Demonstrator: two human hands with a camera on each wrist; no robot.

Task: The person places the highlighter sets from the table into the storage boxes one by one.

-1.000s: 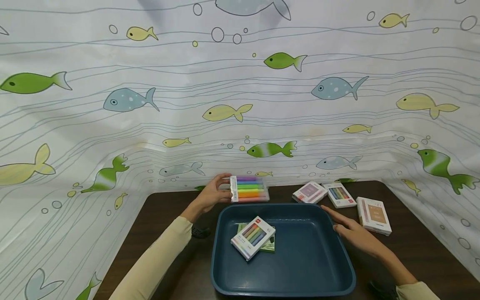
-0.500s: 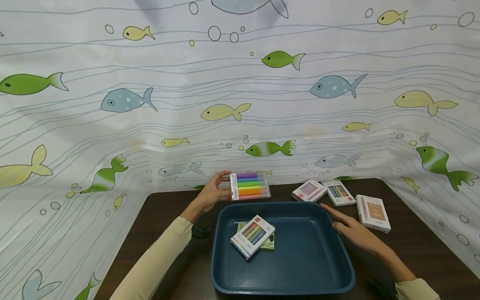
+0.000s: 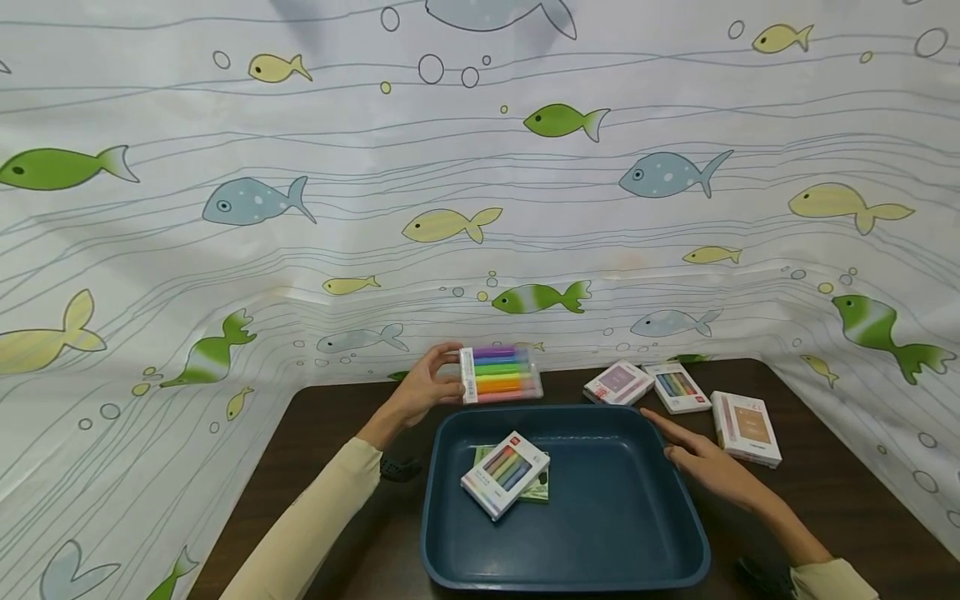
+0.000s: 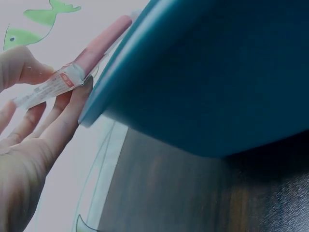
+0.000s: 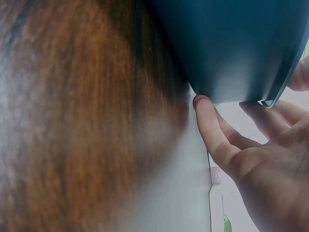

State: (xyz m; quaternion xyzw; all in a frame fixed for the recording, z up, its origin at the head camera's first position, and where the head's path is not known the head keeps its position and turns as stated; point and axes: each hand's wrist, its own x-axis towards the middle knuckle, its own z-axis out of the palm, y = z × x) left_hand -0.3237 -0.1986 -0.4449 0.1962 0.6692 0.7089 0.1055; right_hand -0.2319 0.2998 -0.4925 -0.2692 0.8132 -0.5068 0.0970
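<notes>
My left hand (image 3: 420,392) pinches the left end of a clear pack of markers (image 3: 498,375) in rainbow colours, raised behind the tray. In the left wrist view, the pack (image 4: 53,87) sits edge-on between thumb and fingers, close to the tray's rim. A dark blue tray (image 3: 600,500) stands in front. My right hand (image 3: 708,467) holds its far right corner; the right wrist view has fingers along the outer wall and the thumb past the rim. Inside the tray, a white box with coloured sticks pictured on it (image 3: 506,475) lies over a green box (image 3: 536,492).
Right of the tray's far corner lie a white box with a mauve panel (image 3: 618,383), another white box with coloured sticks pictured (image 3: 678,389) and a box with a tan panel (image 3: 747,427). A fish-print sheet (image 3: 450,275) rises behind the dark wooden table (image 3: 322,417).
Almost nothing differs. The view shifts slightly, while the left hand keeps the marker pack raised and the right hand stays on the tray corner.
</notes>
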